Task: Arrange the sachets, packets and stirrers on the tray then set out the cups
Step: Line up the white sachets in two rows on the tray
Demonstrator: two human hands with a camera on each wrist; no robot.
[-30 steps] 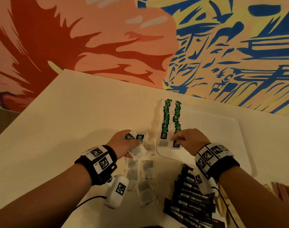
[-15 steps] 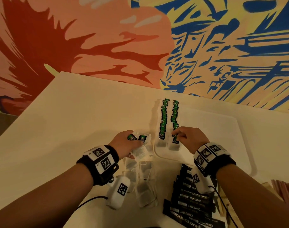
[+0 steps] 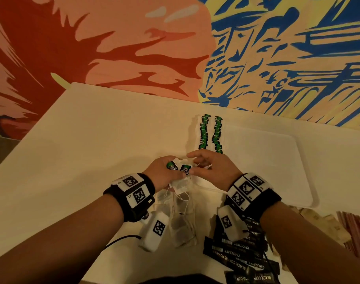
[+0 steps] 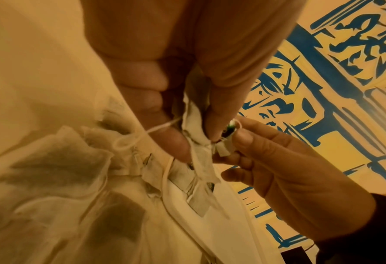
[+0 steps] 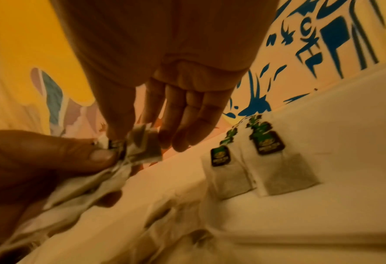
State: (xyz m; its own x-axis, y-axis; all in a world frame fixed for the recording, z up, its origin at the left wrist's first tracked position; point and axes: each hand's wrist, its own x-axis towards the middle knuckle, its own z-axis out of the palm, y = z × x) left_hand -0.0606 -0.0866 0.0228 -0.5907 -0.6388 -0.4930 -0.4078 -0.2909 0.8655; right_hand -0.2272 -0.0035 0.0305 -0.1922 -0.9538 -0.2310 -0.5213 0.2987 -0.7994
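The left hand (image 3: 162, 173) grips a small bunch of tea bags (image 3: 180, 177), fingers curled round them, green tags up, just off the near left corner of the tray (image 3: 277, 160). The right hand (image 3: 213, 169) is at the bunch, thumb and forefinger closing on one tag while its other fingers hang loosely straight; whether it has a firm hold, I cannot tell. Two rows of tea bags (image 3: 210, 133) run lengthwise away from the person on the tray's left side, just beyond the right hand, which is nearer. More loose tea bags (image 3: 181, 230) and black coffee sticks (image 3: 238, 251) lie on the white table (image 3: 93, 140), before a painted wall (image 3: 134, 37)
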